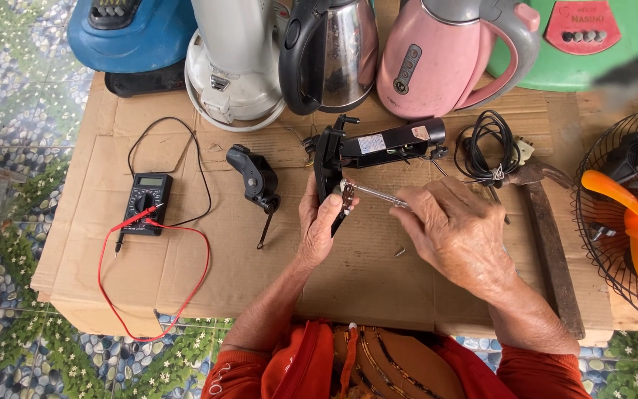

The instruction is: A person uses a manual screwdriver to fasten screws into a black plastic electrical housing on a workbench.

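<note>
A black plastic appliance handle part [330,166], stood on edge over the middle of the flattened brown cardboard sheet [378,273], is gripped by the left hand [317,225], whose fingers are closed around its lower end. A slim metal-shafted screwdriver [374,193] is pinched in the closed fingers of the right hand [455,233], and its tip is set against the side of the part, just beside the left thumb. A longer black housing with a pale label [396,142] is seen joined to the upper end of the part, running off to the right.

Just left of the left hand, a separate black plastic piece [254,176] is laid on the cardboard. Farther left a black digital multimeter [145,203] is placed, with red and black leads looped around it. A coiled black power cord [490,151] and a wooden-handled hammer [551,244] are found to the right of the right hand. At the right edge a wire fan guard [599,222] with an orange blade is seen. Along the far side are lined up a blue appliance base [131,33], a white appliance [234,63], a steel kettle with a black handle [330,52], a pink kettle [437,55] and a green base [577,44].
</note>
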